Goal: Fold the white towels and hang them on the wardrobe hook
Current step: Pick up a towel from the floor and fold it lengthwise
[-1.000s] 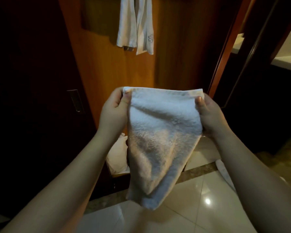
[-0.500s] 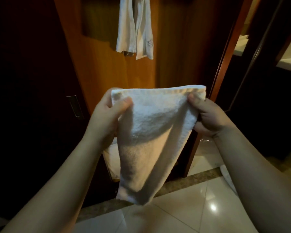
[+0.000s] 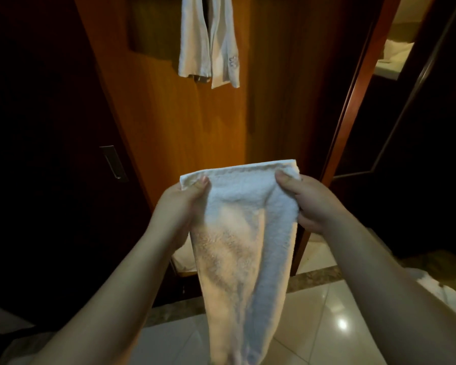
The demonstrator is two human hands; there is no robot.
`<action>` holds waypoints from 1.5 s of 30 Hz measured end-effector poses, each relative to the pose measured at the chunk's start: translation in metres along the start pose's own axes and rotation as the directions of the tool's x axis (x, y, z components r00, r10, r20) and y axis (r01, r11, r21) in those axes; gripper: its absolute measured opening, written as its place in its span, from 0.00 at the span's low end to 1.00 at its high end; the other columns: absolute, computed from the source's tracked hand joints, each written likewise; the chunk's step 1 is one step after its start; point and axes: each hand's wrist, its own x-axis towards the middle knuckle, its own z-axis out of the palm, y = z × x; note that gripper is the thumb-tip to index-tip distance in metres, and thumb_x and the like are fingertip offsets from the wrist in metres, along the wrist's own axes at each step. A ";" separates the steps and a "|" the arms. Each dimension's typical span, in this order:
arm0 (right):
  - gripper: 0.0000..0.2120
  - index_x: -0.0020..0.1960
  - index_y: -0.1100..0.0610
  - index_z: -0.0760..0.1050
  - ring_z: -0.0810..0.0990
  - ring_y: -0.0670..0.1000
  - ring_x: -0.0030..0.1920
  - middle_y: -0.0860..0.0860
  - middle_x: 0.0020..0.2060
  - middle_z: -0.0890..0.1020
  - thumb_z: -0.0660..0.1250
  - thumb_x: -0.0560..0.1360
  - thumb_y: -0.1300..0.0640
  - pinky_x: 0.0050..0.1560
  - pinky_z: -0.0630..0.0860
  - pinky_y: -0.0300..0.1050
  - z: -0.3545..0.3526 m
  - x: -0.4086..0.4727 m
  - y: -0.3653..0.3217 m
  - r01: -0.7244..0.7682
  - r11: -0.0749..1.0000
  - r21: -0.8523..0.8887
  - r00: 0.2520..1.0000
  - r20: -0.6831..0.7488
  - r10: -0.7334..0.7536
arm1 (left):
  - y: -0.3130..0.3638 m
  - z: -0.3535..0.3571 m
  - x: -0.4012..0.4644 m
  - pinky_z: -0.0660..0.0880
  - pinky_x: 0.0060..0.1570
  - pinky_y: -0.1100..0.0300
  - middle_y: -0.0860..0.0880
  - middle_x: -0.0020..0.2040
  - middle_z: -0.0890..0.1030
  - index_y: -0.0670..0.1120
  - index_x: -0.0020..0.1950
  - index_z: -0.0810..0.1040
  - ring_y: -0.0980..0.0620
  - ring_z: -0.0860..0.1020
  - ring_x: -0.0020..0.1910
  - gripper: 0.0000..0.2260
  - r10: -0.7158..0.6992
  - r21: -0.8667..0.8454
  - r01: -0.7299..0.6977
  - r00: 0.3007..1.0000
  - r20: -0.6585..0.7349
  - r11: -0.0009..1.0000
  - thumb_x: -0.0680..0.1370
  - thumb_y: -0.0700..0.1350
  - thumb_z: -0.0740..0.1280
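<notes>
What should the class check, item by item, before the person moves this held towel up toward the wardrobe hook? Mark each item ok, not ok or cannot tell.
1. Left hand pinches the top corner of the held towel: ok.
2. Right hand pinches the other top corner: ok.
3. Top edge pulled flat between the hands: ok.
4. Lower part folded neatly: not ok; it hangs loose and narrows downward.
5. Hook free for another towel: cannot tell; the hanging towel runs out of frame at the top, and the hook is out of view.
6. Towel clear of the tiled floor: cannot tell; its bottom end leaves the frame.
</notes>
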 end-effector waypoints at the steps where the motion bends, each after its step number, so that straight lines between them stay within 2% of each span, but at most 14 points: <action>1: 0.13 0.58 0.60 0.79 0.86 0.56 0.52 0.57 0.51 0.86 0.66 0.80 0.52 0.56 0.80 0.54 0.004 -0.005 0.006 -0.015 1.000 -0.013 0.998 -0.064 0.015 | -0.007 0.007 -0.002 0.82 0.51 0.44 0.43 0.45 0.86 0.43 0.51 0.84 0.40 0.85 0.47 0.11 -0.011 0.032 0.013 0.998 -0.065 0.999 0.80 0.50 0.68; 5: 0.20 0.62 0.53 0.79 0.85 0.54 0.53 0.50 0.51 0.86 0.63 0.80 0.40 0.57 0.80 0.55 0.024 -0.023 0.047 -0.059 0.986 -0.153 0.946 -0.324 0.006 | -0.038 0.039 -0.023 0.81 0.54 0.44 0.52 0.44 0.87 0.52 0.47 0.84 0.49 0.85 0.46 0.10 0.019 0.134 0.018 0.963 -0.270 0.991 0.81 0.54 0.66; 8: 0.24 0.68 0.50 0.73 0.81 0.48 0.55 0.47 0.55 0.83 0.56 0.81 0.36 0.54 0.79 0.48 0.035 -0.037 0.072 -0.081 0.962 -0.260 0.930 -0.366 -0.020 | -0.056 0.064 -0.045 0.80 0.54 0.49 0.55 0.43 0.85 0.57 0.47 0.80 0.55 0.83 0.47 0.10 0.043 0.151 0.005 0.949 -0.311 0.988 0.82 0.58 0.62; 11: 0.16 0.65 0.44 0.71 0.78 0.38 0.48 0.39 0.49 0.79 0.55 0.82 0.39 0.43 0.72 0.32 0.041 -0.049 0.081 -0.029 0.949 -0.315 0.956 -0.286 -0.066 | -0.064 0.082 -0.062 0.80 0.46 0.58 0.54 0.41 0.84 0.56 0.47 0.79 0.57 0.83 0.43 0.10 0.085 0.145 -0.043 0.952 -0.295 0.989 0.83 0.56 0.61; 15: 0.13 0.63 0.39 0.70 0.80 0.32 0.48 0.36 0.48 0.80 0.55 0.82 0.39 0.44 0.74 0.27 0.040 -0.054 0.087 0.056 0.950 -0.308 0.984 -0.143 -0.104 | -0.066 0.094 -0.072 0.76 0.38 0.72 0.65 0.39 0.83 0.58 0.47 0.75 0.67 0.81 0.41 0.06 0.127 0.114 -0.106 0.972 -0.195 0.988 0.83 0.52 0.60; 18: 0.18 0.67 0.46 0.73 0.82 0.35 0.52 0.41 0.51 0.84 0.54 0.83 0.42 0.50 0.78 0.31 0.032 -0.054 0.080 0.113 0.970 -0.217 0.989 -0.072 -0.131 | -0.062 0.095 -0.072 0.77 0.43 0.71 0.63 0.42 0.84 0.56 0.53 0.77 0.66 0.82 0.46 0.07 0.062 0.079 -0.060 0.998 -0.017 0.995 0.84 0.47 0.59; 21: 0.17 0.67 0.49 0.73 0.81 0.33 0.50 0.39 0.45 0.85 0.52 0.84 0.46 0.45 0.75 0.26 0.023 -0.051 0.071 0.130 0.978 -0.162 0.991 0.029 -0.127 | -0.060 0.086 -0.063 0.78 0.49 0.64 0.54 0.47 0.86 0.50 0.57 0.77 0.58 0.83 0.51 0.10 -0.049 -0.020 0.053 0.986 0.161 0.998 0.83 0.45 0.57; 26: 0.23 0.75 0.46 0.58 0.76 0.26 0.52 0.39 0.57 0.76 0.53 0.82 0.44 0.48 0.72 0.23 0.014 -0.047 0.067 0.166 0.946 -0.278 0.972 0.206 -0.110 | -0.053 0.086 -0.055 0.76 0.54 0.62 0.48 0.53 0.83 0.48 0.59 0.76 0.55 0.81 0.54 0.12 -0.121 0.001 0.124 0.960 0.252 0.992 0.84 0.47 0.54; 29: 0.30 0.77 0.46 0.54 0.75 0.28 0.58 0.37 0.60 0.75 0.65 0.81 0.49 0.55 0.71 0.25 -0.002 -0.040 0.068 0.192 0.903 -0.385 0.957 0.278 -0.086 | -0.036 0.085 -0.055 0.70 0.68 0.53 0.42 0.67 0.76 0.41 0.72 0.70 0.46 0.75 0.67 0.28 -0.243 0.120 0.218 0.930 0.277 0.969 0.78 0.57 0.59; 34: 0.31 0.80 0.52 0.57 0.73 0.41 0.65 0.46 0.65 0.76 0.66 0.80 0.58 0.68 0.69 0.39 -0.013 -0.034 0.083 0.206 0.747 -0.632 0.976 0.183 -0.115 | -0.039 0.066 -0.054 0.59 0.70 0.58 0.41 0.76 0.66 0.37 0.76 0.61 0.45 0.63 0.76 0.24 -0.212 0.366 0.056 0.890 0.403 0.929 0.85 0.51 0.56; 37: 0.22 0.76 0.52 0.66 0.76 0.42 0.61 0.47 0.61 0.79 0.63 0.83 0.54 0.61 0.73 0.34 -0.011 -0.038 0.084 0.218 0.753 -0.620 0.975 0.103 -0.197 | -0.036 0.081 -0.035 0.61 0.65 0.65 0.42 0.76 0.67 0.39 0.74 0.66 0.45 0.63 0.76 0.20 -0.135 0.580 -0.050 0.953 0.272 0.813 0.86 0.48 0.55; 39: 0.17 0.71 0.49 0.70 0.78 0.40 0.55 0.44 0.54 0.80 0.60 0.84 0.50 0.50 0.75 0.30 -0.014 -0.039 0.077 0.185 0.791 -0.584 0.980 0.055 -0.189 | -0.032 0.083 -0.029 0.57 0.70 0.66 0.46 0.74 0.70 0.45 0.72 0.70 0.47 0.67 0.74 0.16 -0.165 0.687 -0.074 0.947 0.275 0.723 0.86 0.45 0.56; 42: 0.19 0.71 0.47 0.69 0.76 0.37 0.50 0.39 0.48 0.78 0.56 0.82 0.42 0.46 0.71 0.31 -0.025 -0.040 0.057 0.202 0.774 -0.600 0.978 0.076 -0.195 | -0.023 0.085 -0.031 0.66 0.72 0.48 0.49 0.68 0.74 0.48 0.68 0.74 0.49 0.72 0.69 0.14 0.017 0.609 -0.165 0.970 0.241 0.776 0.85 0.42 0.56; 45: 0.31 0.59 0.51 0.76 0.82 0.58 0.47 0.59 0.46 0.83 0.52 0.75 0.28 0.48 0.79 0.58 -0.034 -0.036 0.037 0.274 0.746 -0.607 0.960 0.128 -0.248 | -0.019 0.084 -0.028 0.70 0.68 0.50 0.56 0.65 0.74 0.50 0.70 0.72 0.53 0.72 0.66 0.18 0.119 0.398 -0.134 0.991 0.062 0.907 0.81 0.52 0.64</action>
